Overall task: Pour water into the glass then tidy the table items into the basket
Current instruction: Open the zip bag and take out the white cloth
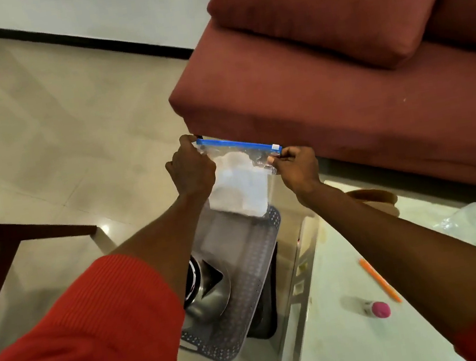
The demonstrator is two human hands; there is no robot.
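- Head cam: both hands were up holding a clear zip bag [238, 180] by its blue zipper strip, stretched out between them.
- Left hand [190, 169] pinched the left end of the strip, fingers curled tight on it.
- Right hand [296, 165] pinched the right end, just below the little white slider.
- Bag had something white inside, maybe folded paper or tissue, too blurry to call.
- Right under the hands sat the grey perforated basket [246, 284] on the floor, the bag's bottom edge hanging over its far rim.
- A shiny metal bowl [206, 290] was in the basket, under the left forearm.
- Off to the right of the right arm, on the pale table [348, 349]: an orange pen [379, 279], a small pink-topped thing [378, 309] and a crumpled clear plastic piece [471, 219].
- Red sofa [338, 72] beyond both hands.
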